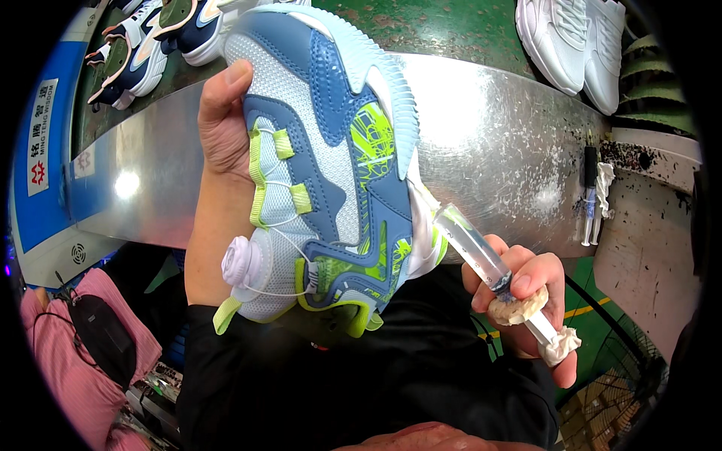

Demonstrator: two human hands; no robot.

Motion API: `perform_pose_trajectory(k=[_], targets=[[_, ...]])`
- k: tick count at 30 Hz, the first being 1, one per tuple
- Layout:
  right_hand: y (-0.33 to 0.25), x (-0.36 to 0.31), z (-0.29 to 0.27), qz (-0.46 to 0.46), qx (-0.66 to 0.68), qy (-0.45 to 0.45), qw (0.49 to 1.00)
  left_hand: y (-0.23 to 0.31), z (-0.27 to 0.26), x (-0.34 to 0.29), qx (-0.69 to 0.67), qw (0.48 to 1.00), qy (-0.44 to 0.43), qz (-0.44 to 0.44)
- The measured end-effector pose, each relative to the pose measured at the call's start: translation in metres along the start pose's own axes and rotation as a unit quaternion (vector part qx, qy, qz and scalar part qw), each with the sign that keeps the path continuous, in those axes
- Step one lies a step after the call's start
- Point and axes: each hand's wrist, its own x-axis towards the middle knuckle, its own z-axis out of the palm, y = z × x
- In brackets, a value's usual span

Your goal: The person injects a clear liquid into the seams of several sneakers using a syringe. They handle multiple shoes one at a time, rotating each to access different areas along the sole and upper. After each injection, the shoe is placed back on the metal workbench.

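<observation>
At lower right, the right hand (538, 289) is gripping a clear syringe (474, 248), its barrel slanting up-left toward the sole (404, 113) of a shoe (329, 173); contact isn't showing clearly. The left hand (228, 124) is clamping the shoe, which is pointing toe-up at upper centre, showing blue, pale grey and lime.

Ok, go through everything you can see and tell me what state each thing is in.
Left hand: closed on the shoe's toe end
Shoe: held up, sole to the right
Dial: fixed on the shoe
Right hand: closed around the syringe
Syringe: plunger partly out, tip toward the shoe; contact unclear
White shoes: side by side
Bench: scuffed
</observation>
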Motion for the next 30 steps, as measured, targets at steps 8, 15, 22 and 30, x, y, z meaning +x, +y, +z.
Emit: perform_pose_trajectory(k=[8,15,22,30], targets=[[-0.001,-0.002,0.0,0.018,-0.029,0.0,0.999,-0.004,-0.001,0.002,0.034,0.999,0.029,0.013],[-0.005,-0.011,0.005,0.012,-0.055,-0.003,0.998,-0.004,0.0,0.005,-0.008,1.0,-0.003,-0.018],[-0.01,-0.028,0.014,0.03,-0.076,0.002,0.997,-0.006,-0.012,0.009,0.007,0.999,0.009,-0.032],[-0.013,-0.052,0.018,0.065,-0.106,-0.024,0.992,-0.005,-0.019,0.013,0.046,0.998,0.016,-0.034]])
